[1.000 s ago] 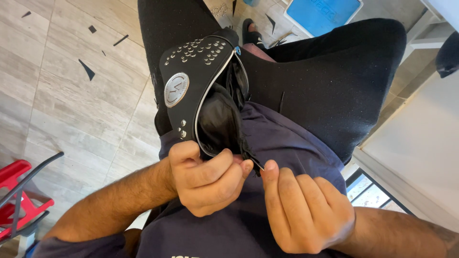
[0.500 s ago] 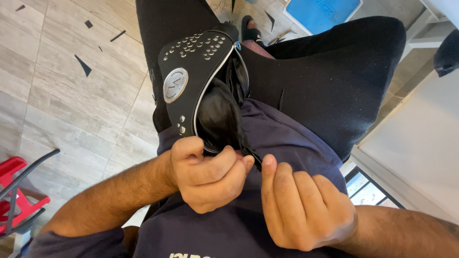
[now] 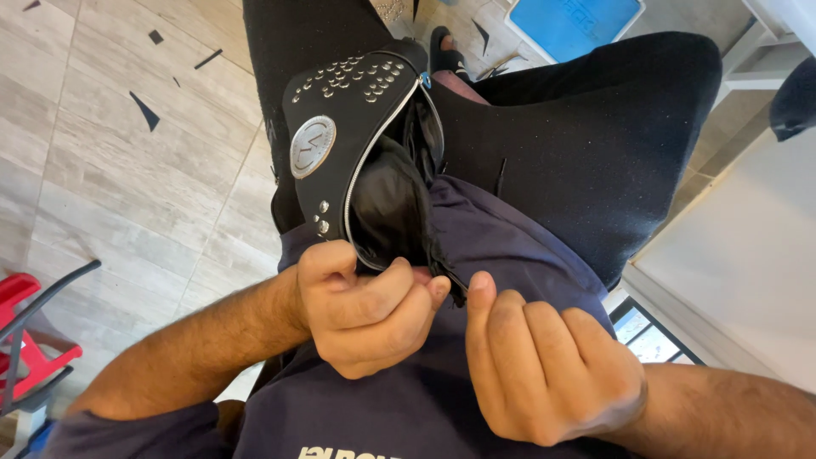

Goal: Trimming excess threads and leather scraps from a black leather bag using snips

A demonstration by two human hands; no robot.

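Observation:
A black studded bag (image 3: 340,136) with a round silver emblem lies on my lap, its zip open and its dark lining showing. My left hand (image 3: 361,310) is closed around the near end of the bag at the zip. My right hand (image 3: 544,365) is beside it, fingers curled, thumb and forefinger at the end of the zip tape by the dark blue shirt (image 3: 501,246). Whether the right hand pinches the zip pull is hidden by its fingers. My legs in black trousers (image 3: 595,144) lie under the bag.
Pale wood-look floor tiles (image 3: 127,170) spread to the left. A red chair (image 3: 25,340) stands at the lower left. A blue mat (image 3: 578,21) lies at the top, and a white table edge (image 3: 748,246) is at the right.
The view has shifted slightly; both hands stay at the near end of the bag's zip, with almost no movement.

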